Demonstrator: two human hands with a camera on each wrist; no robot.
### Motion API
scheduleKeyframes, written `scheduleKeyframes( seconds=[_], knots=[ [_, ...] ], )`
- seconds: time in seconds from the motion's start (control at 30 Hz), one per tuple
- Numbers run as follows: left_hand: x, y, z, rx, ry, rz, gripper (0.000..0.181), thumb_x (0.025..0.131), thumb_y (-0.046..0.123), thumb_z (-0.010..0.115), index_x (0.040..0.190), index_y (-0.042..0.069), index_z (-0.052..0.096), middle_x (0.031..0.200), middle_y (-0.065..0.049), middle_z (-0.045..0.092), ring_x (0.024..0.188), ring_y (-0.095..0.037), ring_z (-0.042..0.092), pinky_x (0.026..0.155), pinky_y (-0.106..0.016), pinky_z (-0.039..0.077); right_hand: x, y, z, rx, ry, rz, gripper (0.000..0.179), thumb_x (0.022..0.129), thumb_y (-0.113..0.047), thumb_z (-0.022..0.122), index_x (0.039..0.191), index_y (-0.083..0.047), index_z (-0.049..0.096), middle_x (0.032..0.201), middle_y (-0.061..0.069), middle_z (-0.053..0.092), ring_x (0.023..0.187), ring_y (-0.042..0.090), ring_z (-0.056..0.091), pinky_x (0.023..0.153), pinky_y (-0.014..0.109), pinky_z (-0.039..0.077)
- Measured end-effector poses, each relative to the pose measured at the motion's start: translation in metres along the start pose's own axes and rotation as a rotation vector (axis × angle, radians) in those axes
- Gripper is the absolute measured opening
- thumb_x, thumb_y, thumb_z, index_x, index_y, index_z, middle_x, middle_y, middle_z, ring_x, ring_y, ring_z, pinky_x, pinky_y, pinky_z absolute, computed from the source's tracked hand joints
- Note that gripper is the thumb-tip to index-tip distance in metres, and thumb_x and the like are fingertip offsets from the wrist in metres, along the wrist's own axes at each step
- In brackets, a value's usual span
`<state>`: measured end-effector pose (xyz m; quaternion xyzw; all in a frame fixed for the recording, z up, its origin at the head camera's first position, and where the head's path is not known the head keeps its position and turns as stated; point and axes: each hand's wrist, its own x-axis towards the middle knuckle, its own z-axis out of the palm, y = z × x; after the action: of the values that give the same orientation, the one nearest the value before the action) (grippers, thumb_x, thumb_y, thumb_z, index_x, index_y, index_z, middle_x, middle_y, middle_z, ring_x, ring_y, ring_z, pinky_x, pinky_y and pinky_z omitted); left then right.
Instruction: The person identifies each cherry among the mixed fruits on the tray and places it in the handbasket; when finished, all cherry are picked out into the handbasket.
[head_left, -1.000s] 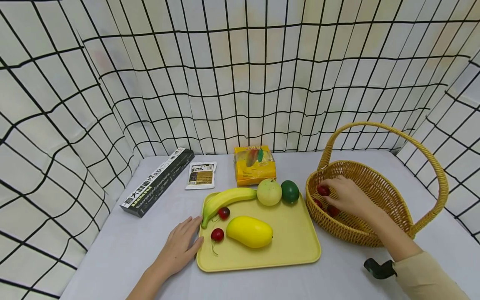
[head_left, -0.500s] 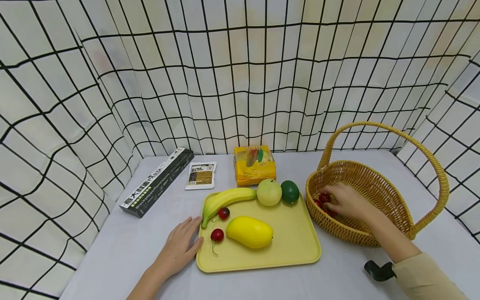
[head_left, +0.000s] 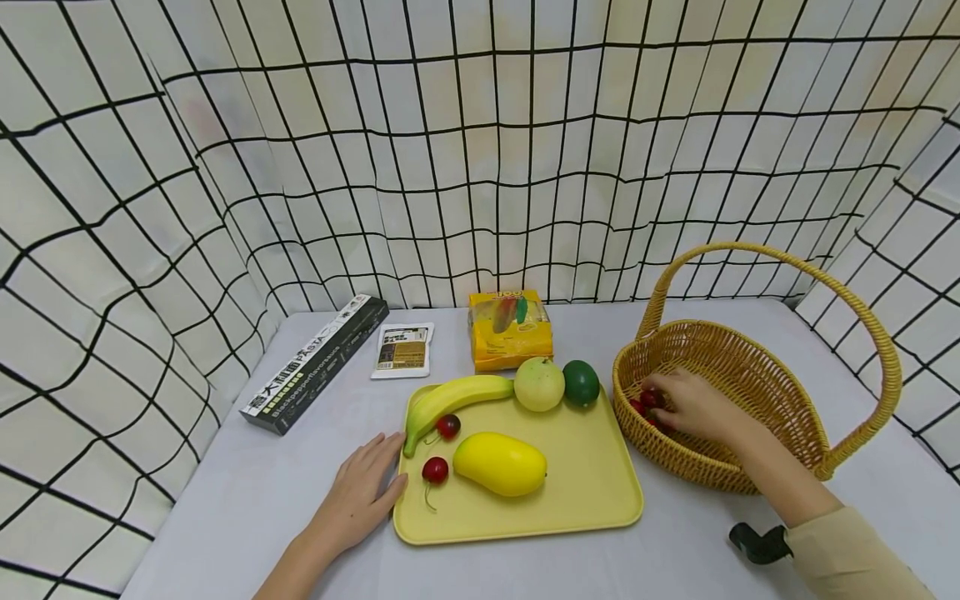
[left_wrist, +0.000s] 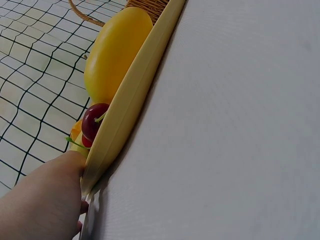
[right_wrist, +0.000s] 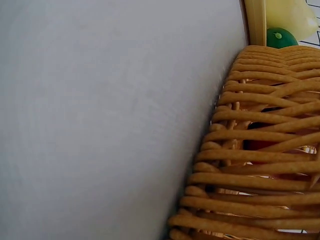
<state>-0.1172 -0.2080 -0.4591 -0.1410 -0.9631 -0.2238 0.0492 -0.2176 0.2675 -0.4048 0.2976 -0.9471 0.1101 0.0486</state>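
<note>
My left hand rests on the table at the left side of the yellow tray, fingers extended and thumb at the rim. On the tray lie a banana, a mango and two cherries, one near the thumb and one beside the banana. Inside the wicker basket, low at its left side, my right hand pinches a red cherry. Other cherries lie against it there, partly hidden by the fingers. The right wrist view shows the basket's woven wall, hiding the hand.
A pale green round fruit and a dark green one sit at the tray's back edge. Behind are a yellow package, a small sachet and a long black pasta box. The basket's tall handle arches over it.
My right hand has lowered the cherry from near the basket's rim down among the other cherries, then barely moved. The left hand has stayed at the tray.
</note>
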Motion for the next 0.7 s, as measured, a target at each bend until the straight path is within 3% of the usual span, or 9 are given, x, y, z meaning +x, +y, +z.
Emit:
scheduleKeyframes(
  seconds=[0.4,0.7],
  knots=[
    [-0.0007,0.0009,-0.0004,0.005,0.011,0.01,0.057,0.091,0.029,0.056,0.14,0.009,0.037,0.138,-0.011,0.043,0.132,-0.031,0.028,0.105,-0.054,0.022,-0.0013,0.0031,0.003,-0.004,-0.053,-0.01,0.029,0.08,-0.012,0.069,0.106,-0.002,0.061,0.088,0.005,0.063,0.083,0.027,0.056,0.066,0.041,0.049],
    [-0.0012,0.0012,-0.0008,0.006,0.012,0.012,0.057,0.091,0.03,0.055,0.14,0.009,0.037,0.139,-0.01,0.042,0.132,-0.031,0.028,0.105,-0.054,0.021,-0.0025,0.0033,0.0034,0.027,-0.013,-0.015,0.023,0.085,-0.015,0.064,0.104,-0.002,0.063,0.088,0.003,0.064,0.084,0.025,0.057,0.07,0.044,0.049]
  ],
)
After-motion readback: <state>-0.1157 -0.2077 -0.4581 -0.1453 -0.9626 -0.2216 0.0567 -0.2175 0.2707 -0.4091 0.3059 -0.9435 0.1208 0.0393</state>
